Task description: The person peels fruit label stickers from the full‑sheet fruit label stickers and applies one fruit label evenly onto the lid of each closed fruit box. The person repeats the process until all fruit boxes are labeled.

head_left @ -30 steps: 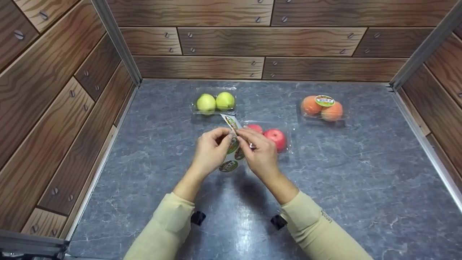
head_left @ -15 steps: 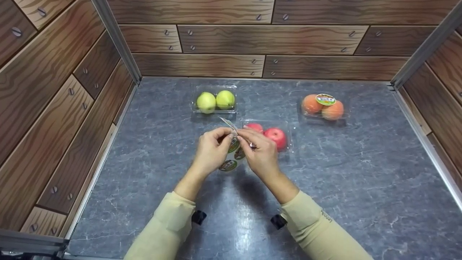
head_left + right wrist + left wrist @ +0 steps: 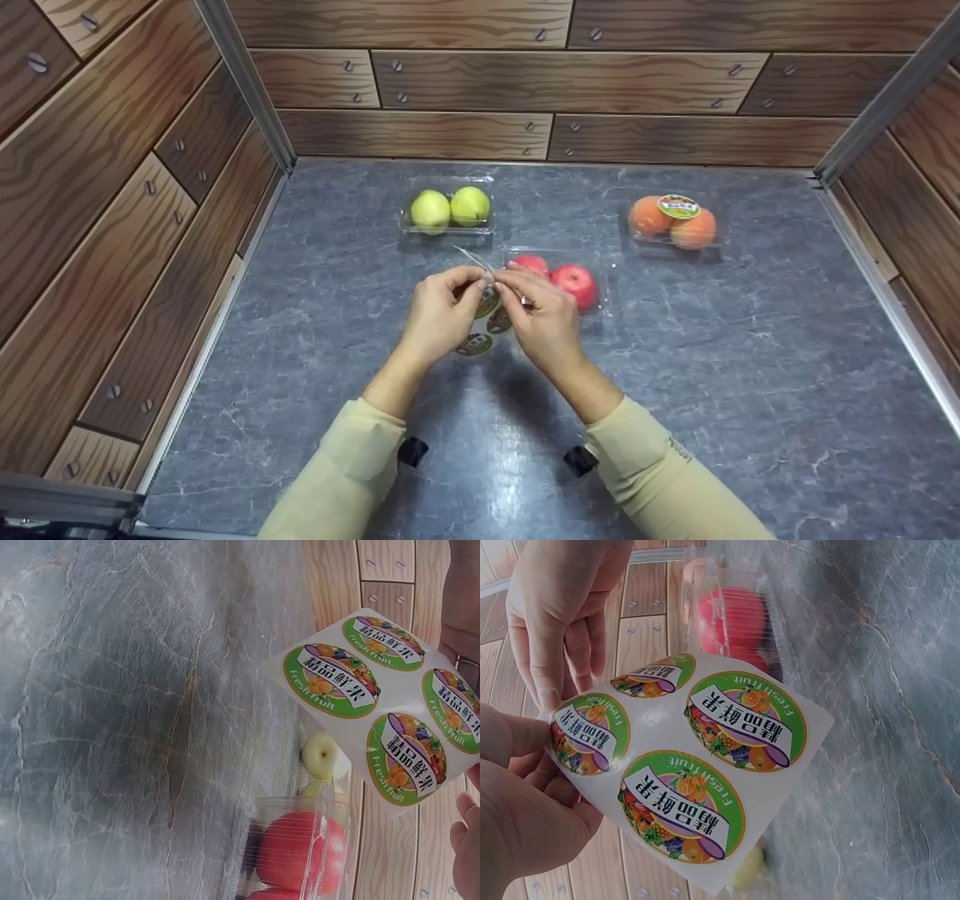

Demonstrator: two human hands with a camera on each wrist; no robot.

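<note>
Both hands meet above the grey tabletop and pinch a white sticker sheet [image 3: 480, 337] with several round green fruit labels. My left hand [image 3: 466, 291] holds the sheet's left edge between thumb and fingers. My right hand [image 3: 511, 291] pinches its top right part. In the left wrist view the sticker sheet [image 3: 705, 765] shows its labels in full, with my left hand [image 3: 525, 765] below and the right hand's fingers [image 3: 551, 652] above. The right wrist view shows the sticker sheet [image 3: 375, 705] hanging over the clear box of red apples [image 3: 300, 851].
A clear box of red apples [image 3: 574, 283] lies just behind my right hand. A box of green apples [image 3: 450, 210] sits further back, and a box of oranges [image 3: 671, 221] with a label on its lid at the back right. Wooden walls [image 3: 112, 187] enclose the table [image 3: 750, 375].
The sheet's upper corner, face-on a second ago, has tipped back and now shows edge-on as a thin strip. Both hands stay almost where they were.
</note>
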